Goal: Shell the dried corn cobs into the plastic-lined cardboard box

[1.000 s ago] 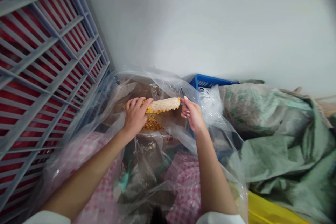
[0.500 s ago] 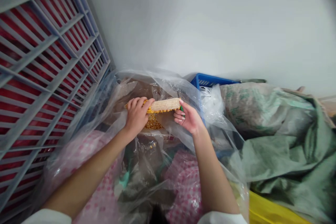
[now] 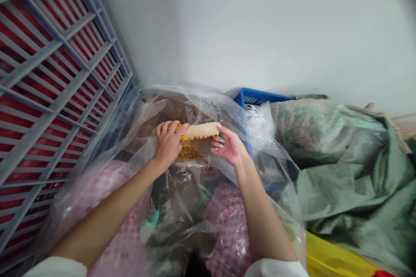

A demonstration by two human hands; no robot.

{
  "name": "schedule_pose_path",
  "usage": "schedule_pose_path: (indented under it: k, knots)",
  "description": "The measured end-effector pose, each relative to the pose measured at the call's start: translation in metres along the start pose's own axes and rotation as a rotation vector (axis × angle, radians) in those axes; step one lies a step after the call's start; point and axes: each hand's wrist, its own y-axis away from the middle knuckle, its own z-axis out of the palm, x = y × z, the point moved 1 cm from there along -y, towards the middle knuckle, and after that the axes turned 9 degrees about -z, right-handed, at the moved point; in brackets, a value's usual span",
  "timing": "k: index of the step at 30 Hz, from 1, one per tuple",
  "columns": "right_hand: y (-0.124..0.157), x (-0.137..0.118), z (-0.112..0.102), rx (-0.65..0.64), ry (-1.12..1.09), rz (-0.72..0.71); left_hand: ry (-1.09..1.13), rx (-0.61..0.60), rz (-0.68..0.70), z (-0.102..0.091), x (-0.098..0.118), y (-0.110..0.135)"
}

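My left hand [image 3: 168,142] is closed round the left end of a corn cob [image 3: 201,130], held level over a box lined with clear plastic. Most of the cob is bare and pale, with yellow kernels left along its lower edge. My right hand [image 3: 227,144] is curled at the cob's right end and grips a small green-handled tool [image 3: 220,133] whose thin tip points up. A heap of loose yellow kernels [image 3: 187,150] lies in the box just below the cob.
A grey and red slatted crate wall [image 3: 48,73] stands at the left. A blue plastic basket [image 3: 256,97] sits behind the box, with green woven sacks [image 3: 341,156] to the right. Clear plastic sheeting [image 3: 182,207] covers pink checked cloth. A yellow object [image 3: 328,259] lies at lower right.
My right hand has slid a little left and down along the cob's right end, turning palm-up. The left hand and cob have stayed nearly in place.
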Motion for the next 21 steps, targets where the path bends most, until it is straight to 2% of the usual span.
schedule_pose_path:
  k: [4,10,21]
  knots:
    - [-0.001,0.003,-0.001,0.029,0.029,-0.023,-0.019,-0.001,0.011,0.0,0.0,-0.002]
    - [0.005,-0.01,0.003,-0.086,-0.014,-0.021,0.021,0.032,0.017,-0.005,0.0,-0.006]
    - [0.003,-0.005,-0.001,-0.005,0.0,0.021,-0.001,0.009,0.047,-0.004,-0.001,-0.005]
